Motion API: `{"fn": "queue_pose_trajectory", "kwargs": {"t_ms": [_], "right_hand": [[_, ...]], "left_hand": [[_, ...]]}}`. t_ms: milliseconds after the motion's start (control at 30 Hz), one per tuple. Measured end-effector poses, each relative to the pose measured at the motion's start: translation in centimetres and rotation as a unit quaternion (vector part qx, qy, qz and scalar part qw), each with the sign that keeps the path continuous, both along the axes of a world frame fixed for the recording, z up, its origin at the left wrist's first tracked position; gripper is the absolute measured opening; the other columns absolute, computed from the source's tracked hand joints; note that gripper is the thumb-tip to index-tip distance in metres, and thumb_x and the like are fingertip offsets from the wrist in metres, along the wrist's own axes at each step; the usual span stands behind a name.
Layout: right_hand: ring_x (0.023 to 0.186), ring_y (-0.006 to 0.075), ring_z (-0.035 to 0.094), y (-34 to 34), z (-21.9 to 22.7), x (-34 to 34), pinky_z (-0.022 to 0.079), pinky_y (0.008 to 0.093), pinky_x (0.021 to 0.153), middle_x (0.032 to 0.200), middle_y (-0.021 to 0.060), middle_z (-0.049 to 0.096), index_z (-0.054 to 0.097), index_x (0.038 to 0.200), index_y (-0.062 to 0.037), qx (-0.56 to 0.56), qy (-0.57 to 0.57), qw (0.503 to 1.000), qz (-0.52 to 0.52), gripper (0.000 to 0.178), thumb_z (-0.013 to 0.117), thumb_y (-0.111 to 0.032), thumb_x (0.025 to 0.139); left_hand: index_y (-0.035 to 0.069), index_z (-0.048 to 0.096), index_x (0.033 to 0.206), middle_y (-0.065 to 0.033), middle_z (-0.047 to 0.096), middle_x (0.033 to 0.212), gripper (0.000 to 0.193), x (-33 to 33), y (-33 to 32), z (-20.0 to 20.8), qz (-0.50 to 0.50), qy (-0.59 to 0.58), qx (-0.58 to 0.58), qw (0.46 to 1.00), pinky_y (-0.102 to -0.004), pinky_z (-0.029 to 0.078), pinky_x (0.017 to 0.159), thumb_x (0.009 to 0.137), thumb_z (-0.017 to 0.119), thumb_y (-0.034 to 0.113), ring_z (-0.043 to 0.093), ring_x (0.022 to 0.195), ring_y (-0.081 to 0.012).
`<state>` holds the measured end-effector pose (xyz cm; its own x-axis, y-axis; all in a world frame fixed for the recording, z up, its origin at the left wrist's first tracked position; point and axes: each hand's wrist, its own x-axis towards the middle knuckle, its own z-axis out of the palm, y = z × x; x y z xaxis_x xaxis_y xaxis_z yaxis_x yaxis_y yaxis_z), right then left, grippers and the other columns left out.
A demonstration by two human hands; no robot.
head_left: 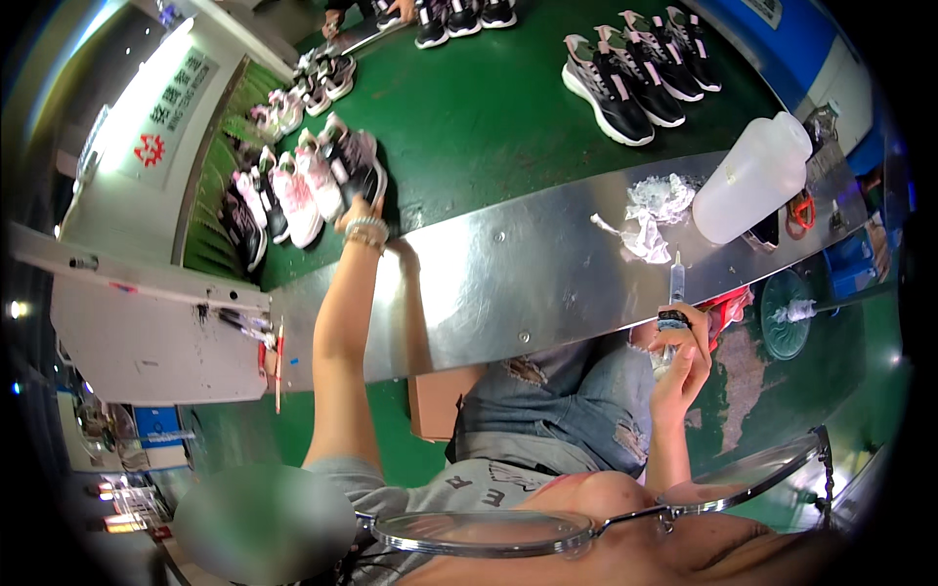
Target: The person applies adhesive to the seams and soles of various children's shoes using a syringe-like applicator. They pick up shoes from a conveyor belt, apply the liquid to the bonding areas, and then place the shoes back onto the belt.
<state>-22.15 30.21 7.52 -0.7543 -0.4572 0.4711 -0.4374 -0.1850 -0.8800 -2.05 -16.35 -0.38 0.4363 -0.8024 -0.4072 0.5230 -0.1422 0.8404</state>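
Observation:
My left hand, with a beaded bracelet at its wrist, reaches out to a black sneaker with a white sole on the green surface. Its fingers close on the near end of the shoe and are partly hidden. Pink-and-white sneakers stand close beside it on the left, among other black ones. Over the near edge of the metal ledge, my right hand grips a clear syringe, its thin tip pointing up and away from me. The fingers wrap around its lower part.
A steel ledge runs between me and the green work surface. On its right lie crumpled white tissue, a translucent white bottle and orange-handled scissors. Several black sneakers stand far right. Another person's hand shows at the far edge.

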Motion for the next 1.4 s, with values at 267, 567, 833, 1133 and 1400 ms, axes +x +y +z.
{"fn": "queue_pose_trajectory", "kwargs": {"t_ms": [267, 567, 833, 1133, 1400], "right_hand": [[0.066, 0.0173, 0.050, -1.7, -4.9, -7.2, 0.038, 0.0279, 0.059, 0.098, 0.0157, 0.054, 0.051, 0.060, 0.0028, 0.057, 0.002, 0.998, 0.040, 0.043, 0.037, -0.022, 0.093], [0.068, 0.0180, 0.051, -4.0, -9.8, -9.5, 0.040, 0.0285, 0.065, 0.089, 0.0149, 0.058, 0.052, 0.059, 0.0041, -0.101, -0.158, 0.982, 0.035, 0.056, 0.027, -0.031, 0.096], [0.068, 0.0193, 0.052, -3.2, -9.2, -10.0, 0.042, 0.0298, 0.065, 0.088, 0.0135, 0.058, 0.052, 0.059, 0.0030, -0.067, -0.088, 0.994, 0.020, 0.046, 0.033, -0.020, 0.095], [0.059, 0.0101, 0.049, -4.0, -9.8, -8.6, 0.042, 0.0247, 0.058, 0.069, 0.0052, 0.057, 0.054, 0.092, 0.0083, -0.117, -0.170, 0.977, 0.044, 0.036, 0.032, -0.020, 0.096], [0.077, 0.0175, 0.053, -3.7, -10.1, -8.6, 0.042, 0.0288, 0.068, 0.069, 0.0073, 0.056, 0.053, 0.059, 0.0040, -0.071, -0.116, 0.990, 0.039, 0.046, 0.035, -0.019, 0.095]], "left_hand": [[0.004, 0.041, 0.114, -0.0152, 0.044, 0.124, 0.040, -11.0, 8.9, -0.5, -0.201, 0.034, -0.069, 0.976, -0.0413, 0.035, 0.098, 0.081, 0.058, 0.017, 0.046, 0.111, -0.0275], [-0.014, 0.030, 0.115, -0.0297, 0.044, 0.121, 0.047, -35.4, 18.7, 0.0, -0.685, 0.183, 0.162, 0.687, -0.0417, 0.045, 0.094, 0.089, 0.050, 0.020, 0.050, 0.108, -0.0385], [0.006, 0.058, 0.093, -0.0067, 0.061, 0.080, 0.031, -41.1, 16.3, -1.9, -0.562, 0.192, 0.152, 0.790, -0.0284, 0.052, 0.057, 0.077, 0.069, 0.031, 0.058, 0.071, -0.0214], [0.003, 0.050, 0.119, -0.0102, 0.061, 0.099, 0.042, -18.8, 12.3, 2.7, -0.738, 0.244, 0.083, 0.624, -0.0247, 0.050, 0.068, 0.088, 0.054, 0.031, 0.060, 0.079, -0.0156], [-0.002, 0.048, 0.115, -0.0125, 0.060, 0.098, 0.039, 6.9, 22.3, 1.7, -0.598, -0.321, -0.063, 0.731, -0.0282, 0.048, 0.074, 0.085, 0.056, 0.021, 0.059, 0.082, -0.0172]]}}
